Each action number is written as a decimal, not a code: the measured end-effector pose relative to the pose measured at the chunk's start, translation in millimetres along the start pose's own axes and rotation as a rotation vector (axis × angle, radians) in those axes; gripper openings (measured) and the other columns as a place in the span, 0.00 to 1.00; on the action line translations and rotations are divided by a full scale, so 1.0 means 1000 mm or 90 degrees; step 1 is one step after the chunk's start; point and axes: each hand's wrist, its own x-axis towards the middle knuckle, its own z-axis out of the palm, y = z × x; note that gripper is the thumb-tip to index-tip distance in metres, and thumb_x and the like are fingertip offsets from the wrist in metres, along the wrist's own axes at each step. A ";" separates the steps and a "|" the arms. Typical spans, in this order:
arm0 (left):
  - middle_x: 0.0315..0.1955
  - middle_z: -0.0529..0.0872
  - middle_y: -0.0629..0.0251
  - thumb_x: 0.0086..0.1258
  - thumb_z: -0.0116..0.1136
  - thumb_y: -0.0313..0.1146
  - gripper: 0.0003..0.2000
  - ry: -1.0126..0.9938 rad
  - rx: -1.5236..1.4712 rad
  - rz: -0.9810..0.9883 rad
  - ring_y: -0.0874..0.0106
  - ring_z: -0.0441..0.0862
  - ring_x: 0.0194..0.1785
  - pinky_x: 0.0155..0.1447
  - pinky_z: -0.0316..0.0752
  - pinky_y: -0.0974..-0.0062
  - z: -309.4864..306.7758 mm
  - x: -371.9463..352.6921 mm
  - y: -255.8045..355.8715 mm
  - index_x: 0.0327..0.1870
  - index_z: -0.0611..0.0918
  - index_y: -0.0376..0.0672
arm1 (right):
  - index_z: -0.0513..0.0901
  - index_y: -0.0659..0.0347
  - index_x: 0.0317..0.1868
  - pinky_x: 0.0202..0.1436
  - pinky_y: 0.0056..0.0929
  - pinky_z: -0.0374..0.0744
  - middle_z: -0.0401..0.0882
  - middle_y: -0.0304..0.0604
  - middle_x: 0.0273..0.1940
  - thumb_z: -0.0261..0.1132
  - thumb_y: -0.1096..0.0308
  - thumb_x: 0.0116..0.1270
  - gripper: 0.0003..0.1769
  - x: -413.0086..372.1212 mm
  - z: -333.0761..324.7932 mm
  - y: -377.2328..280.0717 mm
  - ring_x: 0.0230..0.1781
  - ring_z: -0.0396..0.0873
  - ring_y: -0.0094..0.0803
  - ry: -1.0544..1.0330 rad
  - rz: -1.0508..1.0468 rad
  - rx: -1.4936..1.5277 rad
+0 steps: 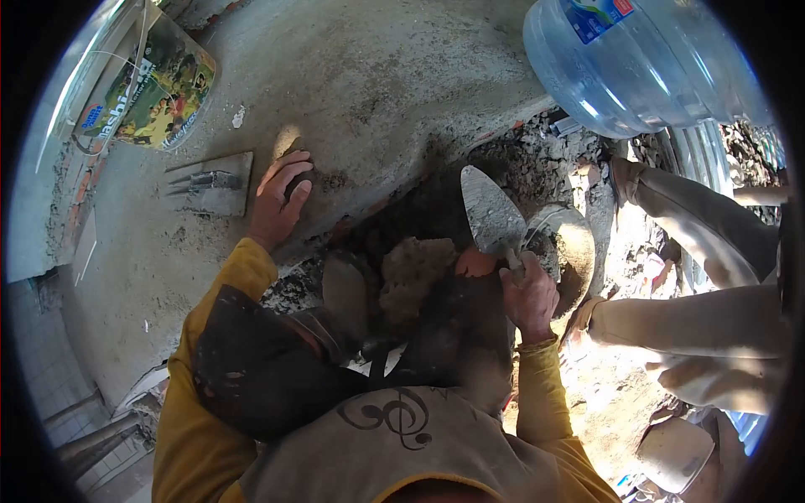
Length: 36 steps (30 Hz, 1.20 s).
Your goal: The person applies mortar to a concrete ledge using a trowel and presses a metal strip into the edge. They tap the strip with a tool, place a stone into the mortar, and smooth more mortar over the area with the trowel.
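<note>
My right hand [531,295] grips the handle of a pointed masonry trowel [493,210]. The trowel's blade is smeared with grey mortar and points away from me. On the grey cement surface, my left hand [281,201] rests with its fingers bent over a small dark lump, whose kind I cannot make out. A plasterer's float [210,183] lies on the cement just left of that hand, handle up. Close beside my right hand is a round pail [577,251], partly lit by sun.
A printed plastic bucket [168,84] stands at upper left. A large clear blue water jug [641,63] lies at upper right. Another person's legs [688,323] are at the right. Between my feet sits a rough chunk [415,272] on rubble-strewn ground.
</note>
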 end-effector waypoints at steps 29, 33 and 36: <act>0.59 0.80 0.53 0.75 0.57 0.36 0.15 0.005 0.102 0.055 0.54 0.74 0.67 0.71 0.67 0.62 0.010 0.004 0.007 0.55 0.79 0.36 | 0.77 0.59 0.28 0.18 0.22 0.70 0.71 0.30 0.24 0.74 0.49 0.64 0.23 0.035 0.000 0.276 0.19 0.69 0.18 0.342 0.166 -0.008; 0.60 0.79 0.53 0.74 0.57 0.35 0.15 -0.015 0.092 0.043 0.54 0.74 0.66 0.71 0.67 0.61 0.012 0.004 0.004 0.56 0.78 0.37 | 0.75 0.56 0.25 0.27 0.25 0.74 0.66 0.27 0.21 0.76 0.47 0.62 0.25 0.037 -0.008 0.258 0.21 0.65 0.17 0.265 0.317 0.127; 0.63 0.77 0.51 0.74 0.56 0.31 0.16 -0.031 0.103 0.031 0.54 0.72 0.68 0.73 0.64 0.62 0.010 0.004 0.007 0.58 0.77 0.35 | 0.78 0.57 0.26 0.27 0.23 0.68 0.69 0.27 0.21 0.74 0.50 0.66 0.22 0.039 0.010 0.266 0.21 0.65 0.18 0.333 0.290 0.308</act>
